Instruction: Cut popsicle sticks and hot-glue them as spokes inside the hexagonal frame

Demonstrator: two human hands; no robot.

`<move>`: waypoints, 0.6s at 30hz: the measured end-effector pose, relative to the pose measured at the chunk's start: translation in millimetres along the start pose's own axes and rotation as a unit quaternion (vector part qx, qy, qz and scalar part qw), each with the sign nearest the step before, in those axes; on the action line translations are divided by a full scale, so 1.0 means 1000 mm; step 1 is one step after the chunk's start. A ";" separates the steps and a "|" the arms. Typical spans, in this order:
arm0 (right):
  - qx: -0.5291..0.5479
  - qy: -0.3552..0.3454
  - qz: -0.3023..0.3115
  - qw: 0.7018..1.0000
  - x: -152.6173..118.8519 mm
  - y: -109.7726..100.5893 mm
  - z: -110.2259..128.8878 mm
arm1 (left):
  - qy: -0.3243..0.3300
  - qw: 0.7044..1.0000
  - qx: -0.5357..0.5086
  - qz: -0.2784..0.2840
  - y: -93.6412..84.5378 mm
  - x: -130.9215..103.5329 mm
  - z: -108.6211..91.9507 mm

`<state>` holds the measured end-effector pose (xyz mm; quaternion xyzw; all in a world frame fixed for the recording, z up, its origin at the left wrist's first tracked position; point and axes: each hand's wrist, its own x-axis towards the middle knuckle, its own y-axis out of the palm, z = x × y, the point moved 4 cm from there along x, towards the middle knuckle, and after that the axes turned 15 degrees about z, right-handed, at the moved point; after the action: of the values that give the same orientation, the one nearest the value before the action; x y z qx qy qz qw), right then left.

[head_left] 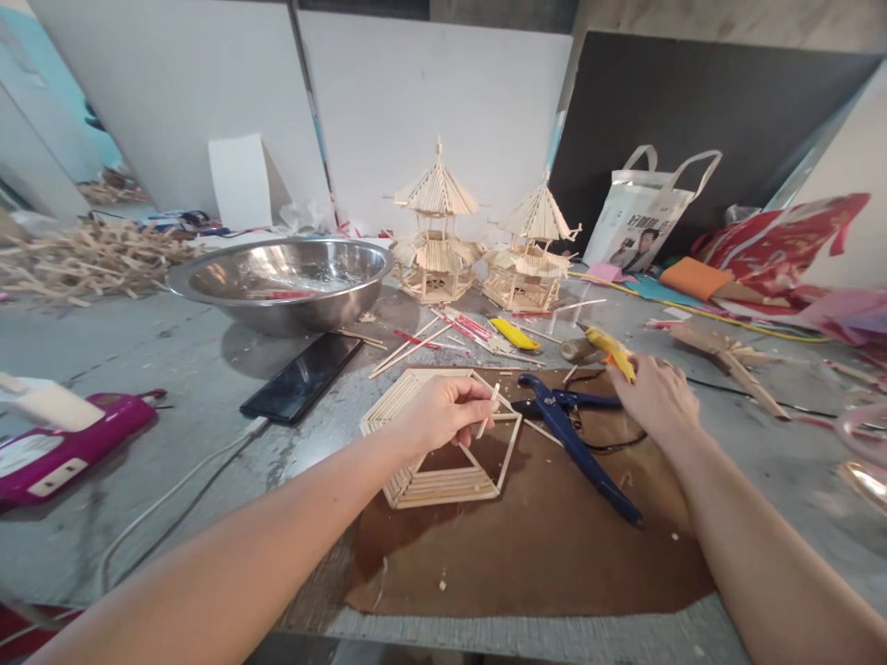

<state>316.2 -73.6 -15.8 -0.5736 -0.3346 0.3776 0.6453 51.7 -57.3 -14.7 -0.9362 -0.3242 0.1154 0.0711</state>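
My left hand (450, 411) pinches a short wooden stick (488, 412) between thumb and fingertips. Below it lies a flat hexagonal frame of pale sticks (443, 487), partly filled with parallel rows and partly hidden by the hand. My right hand (658, 397) is closed around the rear of a yellow hot glue gun (610, 349), whose nozzle points left and away from me. Blue-handled cutters (578, 448) lie opened out between the hands, on a brown sheet (527, 563). A black cord runs near the right hand.
Two stick pagodas (438, 231) stand at the back. A steel bowl (284, 309), a black phone (301, 379) on a cable and a purple power strip (76, 453) sit leftward. Loose sticks and a yellow utility knife (514, 334) lie ahead; a white bag (637, 217) stands back right.
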 end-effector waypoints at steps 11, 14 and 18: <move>0.129 0.043 0.033 0.990 0.034 0.027 -0.034 | 0.007 1.000 -0.005 0.007 0.002 0.000 0.001; 0.157 0.061 -0.024 0.985 0.033 0.017 -0.038 | 0.015 1.000 -0.005 0.007 0.001 0.000 0.000; 0.262 0.050 -0.142 0.953 0.021 -0.002 -0.039 | 0.018 1.000 -0.014 0.003 0.000 0.000 0.000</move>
<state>360.0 -74.3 -18.2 -0.3488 -0.2695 0.3271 0.8359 51.6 -57.4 -14.3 -0.9402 -0.3213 0.0942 0.0629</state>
